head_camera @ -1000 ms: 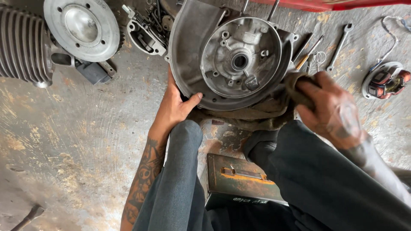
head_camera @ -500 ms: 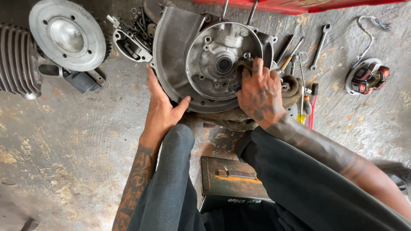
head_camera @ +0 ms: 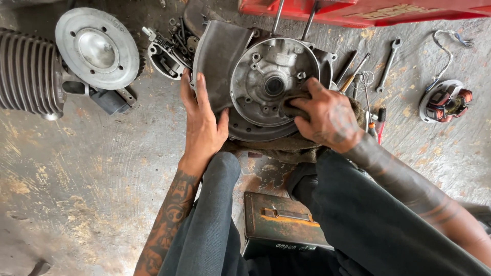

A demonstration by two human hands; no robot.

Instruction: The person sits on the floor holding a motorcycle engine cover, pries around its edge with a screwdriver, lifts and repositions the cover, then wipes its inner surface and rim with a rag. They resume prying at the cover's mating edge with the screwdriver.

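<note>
A grey metal engine case (head_camera: 255,76) lies on the concrete floor in front of my knees, its round open face up. My left hand (head_camera: 202,125) presses flat on the case's left edge, fingers spread. My right hand (head_camera: 327,117) is closed on a dark rag (head_camera: 292,105) and pushes it against the right inside of the round recess. More brownish cloth (head_camera: 286,145) is bunched under the case's near edge.
A finned cylinder (head_camera: 28,71) and a round cylinder head (head_camera: 97,48) lie far left. Small parts (head_camera: 169,51) sit beside the case. Spanners and screwdrivers (head_camera: 368,71) and a stator coil plate (head_camera: 445,99) lie right. A rusty metal box (head_camera: 281,220) sits between my legs.
My right hand moved from the case's right rim onto its round face with the rag. My left hand shifted from under the near edge up onto the case's left side.
</note>
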